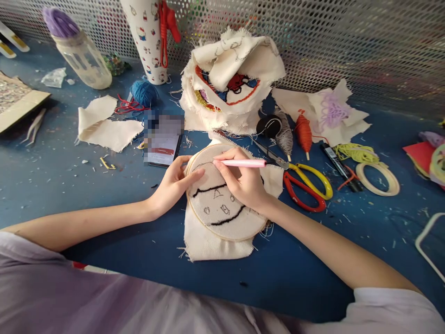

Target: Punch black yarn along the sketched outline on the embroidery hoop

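Observation:
A round embroidery hoop [197, 214] holds cream cloth stretched tight, with loose cloth hanging below and to the right. Thick black stitched lines and small pencil-like outlines mark the cloth. My left hand [173, 183] grips the hoop's left edge, its thumb on top and its fingers partly hidden beneath. Over the upper part of the hoop, my right hand [247, 183] pinches a slim pink pen-like tool [245, 163]. The tool lies nearly level, and its tip by my fingers is too small to make out.
Red-and-yellow scissors [308, 200], a black marker [340, 167] and a small wooden hoop [378, 191] lie to the right. Behind are a phone [162, 157], embroidered cloths [222, 116], yarn bobbins [304, 134] and a tall cup [149, 46]. A perforated metal panel [323, 41] borders the back.

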`<state>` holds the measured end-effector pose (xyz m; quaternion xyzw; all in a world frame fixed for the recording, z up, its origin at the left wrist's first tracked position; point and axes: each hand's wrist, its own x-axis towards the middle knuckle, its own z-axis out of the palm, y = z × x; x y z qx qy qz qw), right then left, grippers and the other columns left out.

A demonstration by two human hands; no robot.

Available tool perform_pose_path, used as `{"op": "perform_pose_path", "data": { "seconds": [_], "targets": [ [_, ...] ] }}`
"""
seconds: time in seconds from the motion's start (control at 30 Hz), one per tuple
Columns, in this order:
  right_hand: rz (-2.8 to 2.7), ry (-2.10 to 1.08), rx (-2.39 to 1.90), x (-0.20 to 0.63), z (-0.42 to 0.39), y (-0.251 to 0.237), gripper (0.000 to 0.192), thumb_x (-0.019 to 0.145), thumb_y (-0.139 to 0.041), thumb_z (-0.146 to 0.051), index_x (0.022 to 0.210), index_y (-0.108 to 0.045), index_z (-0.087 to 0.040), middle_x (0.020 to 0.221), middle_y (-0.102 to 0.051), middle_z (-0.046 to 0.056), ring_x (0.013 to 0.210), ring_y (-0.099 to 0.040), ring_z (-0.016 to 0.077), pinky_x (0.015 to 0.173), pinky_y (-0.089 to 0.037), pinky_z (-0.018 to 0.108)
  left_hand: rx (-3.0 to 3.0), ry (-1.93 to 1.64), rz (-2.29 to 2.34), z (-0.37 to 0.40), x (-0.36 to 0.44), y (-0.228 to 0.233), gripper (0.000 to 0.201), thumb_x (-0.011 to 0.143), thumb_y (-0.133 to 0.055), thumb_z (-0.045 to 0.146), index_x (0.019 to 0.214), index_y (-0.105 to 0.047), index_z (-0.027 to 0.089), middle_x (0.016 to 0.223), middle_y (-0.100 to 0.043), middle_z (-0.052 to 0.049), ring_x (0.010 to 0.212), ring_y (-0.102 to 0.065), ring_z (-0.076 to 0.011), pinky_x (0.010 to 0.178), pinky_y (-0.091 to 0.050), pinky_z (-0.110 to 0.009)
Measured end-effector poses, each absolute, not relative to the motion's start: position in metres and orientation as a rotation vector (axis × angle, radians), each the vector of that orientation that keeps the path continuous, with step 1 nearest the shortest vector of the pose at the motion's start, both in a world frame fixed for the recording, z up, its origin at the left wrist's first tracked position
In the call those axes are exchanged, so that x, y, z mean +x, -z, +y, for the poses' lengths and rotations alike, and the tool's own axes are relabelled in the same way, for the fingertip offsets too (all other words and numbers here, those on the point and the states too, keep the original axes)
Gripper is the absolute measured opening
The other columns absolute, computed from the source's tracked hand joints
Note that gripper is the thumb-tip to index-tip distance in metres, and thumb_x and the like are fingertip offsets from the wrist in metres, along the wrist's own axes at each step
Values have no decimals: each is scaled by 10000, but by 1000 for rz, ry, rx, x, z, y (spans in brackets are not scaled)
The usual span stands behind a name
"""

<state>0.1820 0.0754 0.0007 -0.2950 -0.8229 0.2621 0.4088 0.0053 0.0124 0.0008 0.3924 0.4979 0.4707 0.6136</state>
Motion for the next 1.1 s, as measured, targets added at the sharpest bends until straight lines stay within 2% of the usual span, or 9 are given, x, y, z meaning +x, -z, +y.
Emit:
{"op": "perform_pose_path", "data": {
  "seconds": [0.17,0.37,0.6,0.8,0.93,1.1],
  "targets": [
    [-1865,-921,-799,186,76,1,66,938,-540,-276,887,-564,-240,847,-603,6,801,-593,152,785,-486,341,1262,-966,1323,12,4,0,361,862,-631,388,1095,-535,131,917,-579,-33,841,-558,-156,707,-467,-265],
    [-1623,-1102,-849,191,79,3,135,931,-560,-303,810,-556,-242,746,-494,-21,657,-522,120,799,-497,343,1314,-955,1264,15,2,1,476,851,-650,383,1231,-515,129,1151,-636,-101,1045,-602,-233,846,-518,-324],
    [-1663,-1097,-832,189,79,4,144,929,-552,-353,828,-546,-252,743,-488,-9,818,-574,166,852,-501,368,1359,-1037,1167,13,4,3,549,878,-628,342,1368,-471,150,1276,-624,-91,1161,-589,-240,972,-515,-338],
    [-1917,-893,-752,186,76,2,58,932,-531,-272,883,-536,-241,839,-568,4,820,-581,156,824,-491,358,1268,-1061,1222,10,5,9,795,838,-675,360,1493,-271,160,1322,-612,-113,1181,-602,-267,986,-529,-401],
    [-2011,-818,-720,184,75,-3,41,920,-544,-224,881,-554,-227,855,-597,15,813,-590,150,779,-487,330,1213,-1018,1231,9,5,5,829,815,-698,371,1496,-280,152,1334,-606,-118,1212,-585,-283,1026,-504,-425],
    [-1934,-999,-871,184,78,-8,127,930,-553,-302,834,-558,-218,780,-565,-1,698,-539,124,678,-467,289,1184,-1030,1199,8,5,2,821,794,-716,357,1482,-312,164,1374,-575,-116,1201,-593,-275,1001,-526,-401]
  ]
}}
